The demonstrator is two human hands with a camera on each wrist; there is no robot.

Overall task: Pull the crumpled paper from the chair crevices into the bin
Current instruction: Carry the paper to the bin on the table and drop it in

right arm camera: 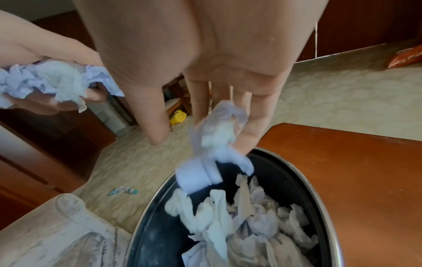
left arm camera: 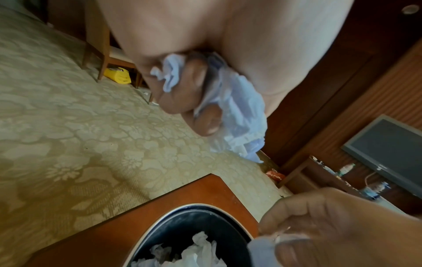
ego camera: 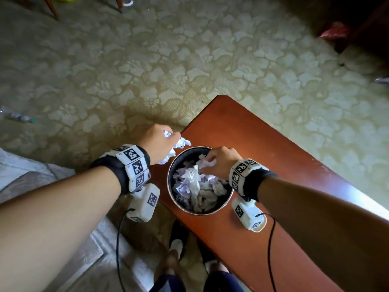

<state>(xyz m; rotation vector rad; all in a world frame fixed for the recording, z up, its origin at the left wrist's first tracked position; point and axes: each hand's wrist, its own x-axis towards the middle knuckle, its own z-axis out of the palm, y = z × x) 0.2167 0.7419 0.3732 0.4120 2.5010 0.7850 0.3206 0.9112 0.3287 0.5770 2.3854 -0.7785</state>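
Note:
A round black bin [ego camera: 197, 213] with a metal rim stands on a red-brown table [ego camera: 252, 140], heaped with crumpled white paper [ego camera: 195, 184]. My left hand [ego camera: 172, 142] hovers at the bin's far left rim and grips a crumpled paper wad [ego camera: 182, 142]; the left wrist view shows fingers curled round that wad [left arm camera: 237, 122]. My right hand [ego camera: 207, 162] is over the bin's mouth. In the right wrist view its fingers [right arm camera: 251, 119] hang straight, and a blurred paper piece [right arm camera: 217, 144] lies against them above the bin rim [right arm camera: 306, 182].
A pale upholstered chair arm [right arm camera: 57, 225] sits just left of the table. A plastic bottle [ego camera: 19, 117] lies on the patterned carpet at the left. My feet [ego camera: 176, 245] stand below the table's near corner. A yellow object [left arm camera: 117, 75] lies under a far wooden chair.

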